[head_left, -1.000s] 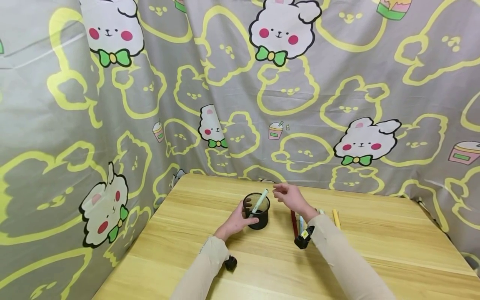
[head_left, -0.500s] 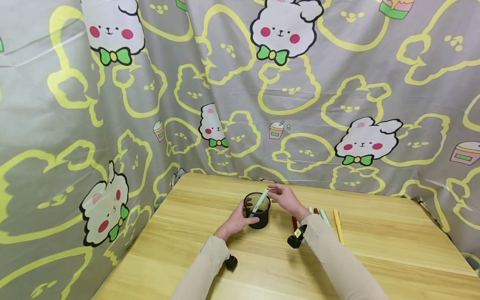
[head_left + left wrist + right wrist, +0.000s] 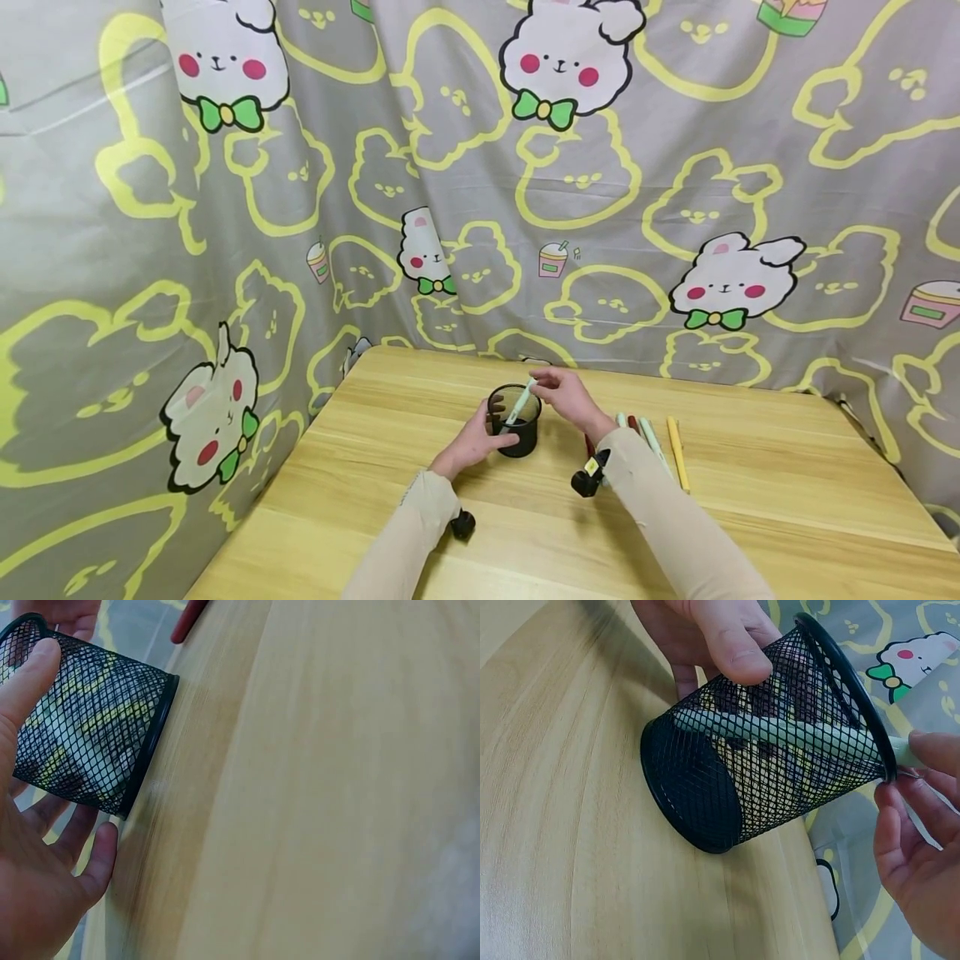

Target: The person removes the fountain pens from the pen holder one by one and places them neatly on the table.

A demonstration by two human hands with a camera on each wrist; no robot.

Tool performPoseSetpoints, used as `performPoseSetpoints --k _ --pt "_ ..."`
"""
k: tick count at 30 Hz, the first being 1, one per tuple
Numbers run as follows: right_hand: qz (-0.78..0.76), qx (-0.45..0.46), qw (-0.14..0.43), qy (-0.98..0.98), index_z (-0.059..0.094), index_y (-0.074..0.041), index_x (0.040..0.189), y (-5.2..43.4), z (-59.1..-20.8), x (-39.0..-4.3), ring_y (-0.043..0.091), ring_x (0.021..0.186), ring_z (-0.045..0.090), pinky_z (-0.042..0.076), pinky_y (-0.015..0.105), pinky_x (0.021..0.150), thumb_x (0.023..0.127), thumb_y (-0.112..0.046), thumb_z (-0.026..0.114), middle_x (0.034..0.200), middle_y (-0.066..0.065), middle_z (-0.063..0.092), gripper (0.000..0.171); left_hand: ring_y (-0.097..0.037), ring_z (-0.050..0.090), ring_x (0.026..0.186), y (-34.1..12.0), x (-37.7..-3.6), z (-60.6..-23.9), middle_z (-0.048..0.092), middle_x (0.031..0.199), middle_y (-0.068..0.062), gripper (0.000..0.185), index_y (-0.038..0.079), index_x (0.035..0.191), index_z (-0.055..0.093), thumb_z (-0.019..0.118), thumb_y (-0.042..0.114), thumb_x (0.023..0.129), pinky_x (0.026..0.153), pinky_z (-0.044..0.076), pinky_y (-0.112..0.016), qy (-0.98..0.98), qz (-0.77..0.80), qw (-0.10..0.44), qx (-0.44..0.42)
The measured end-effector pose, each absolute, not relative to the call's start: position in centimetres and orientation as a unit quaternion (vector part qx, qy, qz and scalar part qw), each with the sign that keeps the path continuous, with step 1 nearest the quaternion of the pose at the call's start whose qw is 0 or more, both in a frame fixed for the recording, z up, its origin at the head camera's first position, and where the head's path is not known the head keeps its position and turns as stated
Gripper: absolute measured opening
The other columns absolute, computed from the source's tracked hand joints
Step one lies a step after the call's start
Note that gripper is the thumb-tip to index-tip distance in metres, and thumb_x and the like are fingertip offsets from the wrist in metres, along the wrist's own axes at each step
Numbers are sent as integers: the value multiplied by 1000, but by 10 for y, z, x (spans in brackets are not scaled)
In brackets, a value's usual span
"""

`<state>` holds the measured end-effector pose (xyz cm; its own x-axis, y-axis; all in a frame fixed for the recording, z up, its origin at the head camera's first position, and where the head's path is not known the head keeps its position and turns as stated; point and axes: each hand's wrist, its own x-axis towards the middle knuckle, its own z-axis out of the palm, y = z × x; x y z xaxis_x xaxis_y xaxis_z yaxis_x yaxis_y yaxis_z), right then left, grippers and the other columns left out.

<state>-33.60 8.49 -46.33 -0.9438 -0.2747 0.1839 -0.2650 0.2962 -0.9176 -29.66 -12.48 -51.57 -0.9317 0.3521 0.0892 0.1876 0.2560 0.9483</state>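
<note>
A black mesh pen holder (image 3: 517, 442) stands upright on the wooden table. My left hand (image 3: 471, 442) grips it round the side, the thumb lying along the near wall in the left wrist view. Leaning inside the holder is a light green pen (image 3: 519, 407), seen through the mesh in the right wrist view. Its upper end sticks out past the rim, where my right hand (image 3: 566, 396) pinches it between thumb and fingers. In the right wrist view, the fingers (image 3: 889, 840) of that hand are close to the rim.
Right of the holder lie a yellow pen (image 3: 678, 454), a light green pen (image 3: 651, 439) and a dark red pen (image 3: 633, 423), with others partly hidden by my right forearm. A patterned curtain (image 3: 480, 167) hangs behind and left of the wooden table (image 3: 510, 542).
My right hand has moved left to the light green pen's upper end and taken hold of it. More of the loose pens show beside the forearm. The left hand and holder stay put.
</note>
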Motion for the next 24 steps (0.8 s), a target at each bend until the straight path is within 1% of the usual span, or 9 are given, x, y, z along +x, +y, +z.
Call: performPoseSetpoints --k 1,3,6,8,10,15,18,20,24 --pt "-565 -169 1 807 61 2 120 85 -459 -333 27 96 61 50 38 77 89 -8 66 105 16 65 33 -41 42 122 -124 -294 -512 39 138 -26 77 2 145 25 71 16 86 98 37 -51 786 589 73 171" --pt "-553 -169 -6 816 63 1 118 85 -459 -332 26 95 61 50 36 77 88 -9 68 103 12 66 32 -40 43 121 -123 -294 -513 39 138 -27 76 1 145 25 71 15 86 97 37 -51 783 593 76 170" --pt "-540 -167 -17 824 65 -1 115 87 -458 -331 26 95 62 49 38 80 87 -10 69 99 11 68 30 -40 44 121 -122 -294 -513 39 138 -26 76 2 145 25 71 14 86 97 37 -51 782 596 78 167" --pt "-537 -160 -22 828 66 -3 114 89 -459 -332 23 93 62 49 38 79 87 -14 70 97 8 68 30 -38 43 121 -122 -299 -521 40 138 -23 79 4 146 25 73 18 85 97 37 -50 785 592 75 164" --pt "-543 -153 -20 825 66 -4 114 91 -455 -331 24 92 63 50 38 79 87 -15 70 96 7 68 30 -37 43 122 -123 -299 -521 40 138 -22 80 5 146 25 74 19 84 97 37 -50 788 589 75 161" --pt "-592 -154 -3 791 62 1 118 99 -443 -326 37 93 63 52 39 81 89 -10 66 95 11 64 31 -38 44 121 -124 -298 -517 38 139 -25 79 4 145 25 73 15 84 96 38 -51 788 589 77 162" --pt "-617 -160 -4 771 59 6 119 104 -436 -323 39 93 62 51 42 82 91 -6 63 94 14 62 31 -41 45 119 -124 -291 -507 37 138 -29 75 1 144 26 72 10 85 96 38 -52 782 594 78 170" --pt "-632 -155 -11 759 58 8 118 107 -432 -322 33 91 63 51 44 83 91 -5 63 95 15 62 30 -42 44 118 -124 -285 -498 36 137 -31 73 1 143 27 71 8 85 96 38 -51 781 595 80 174" --pt "-668 -140 -26 730 56 10 117 115 -424 -321 16 84 64 51 42 82 91 -3 62 102 19 62 30 -42 44 119 -123 -276 -485 37 136 -31 71 0 143 29 70 10 86 95 39 -50 786 587 77 180"
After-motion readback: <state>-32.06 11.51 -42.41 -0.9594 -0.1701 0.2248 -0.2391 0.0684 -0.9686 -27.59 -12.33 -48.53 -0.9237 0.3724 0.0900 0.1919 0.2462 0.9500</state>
